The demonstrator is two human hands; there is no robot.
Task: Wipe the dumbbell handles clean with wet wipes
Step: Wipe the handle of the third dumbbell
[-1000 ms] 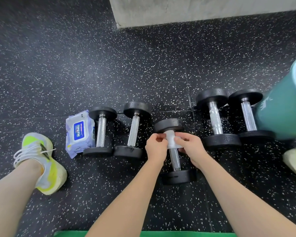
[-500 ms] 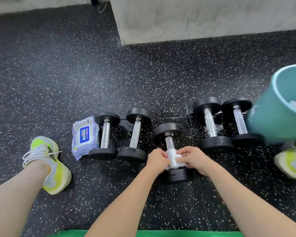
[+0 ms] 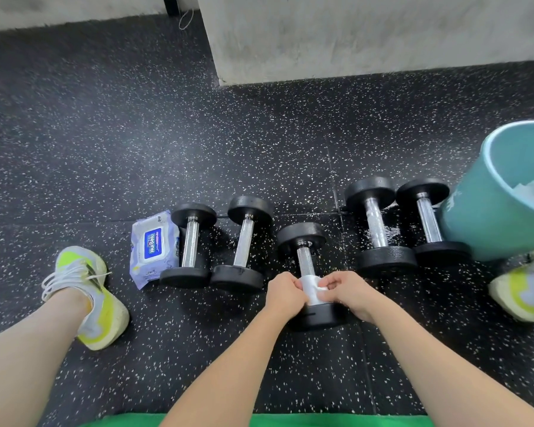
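Several black dumbbells with chrome handles lie in a row on the speckled floor. The middle dumbbell [image 3: 302, 238] lies nearer to me than the others. A white wet wipe [image 3: 312, 289] is wrapped round the near end of its handle. My left hand [image 3: 285, 292] pinches the wipe from the left and my right hand [image 3: 347, 292] pinches it from the right. Two dumbbells [image 3: 190, 245] [image 3: 244, 241] lie to the left and two more [image 3: 375, 223] [image 3: 427, 218] to the right. A purple wet wipe pack [image 3: 153, 246] lies at the far left of the row.
A teal bucket [image 3: 475, 223] with white wipes inside stands at the right, touching the rightmost dumbbell. My shoes in white and yellow [image 3: 87, 291] [image 3: 524, 291] flank the row. A concrete pillar [image 3: 367, 35] rises behind. A green edge [image 3: 259, 420] runs along the bottom.
Both hands slid the wipe along the middle dumbbell's handle from the far end to the near end. The camera tilted up, showing more of the bucket and pillar.
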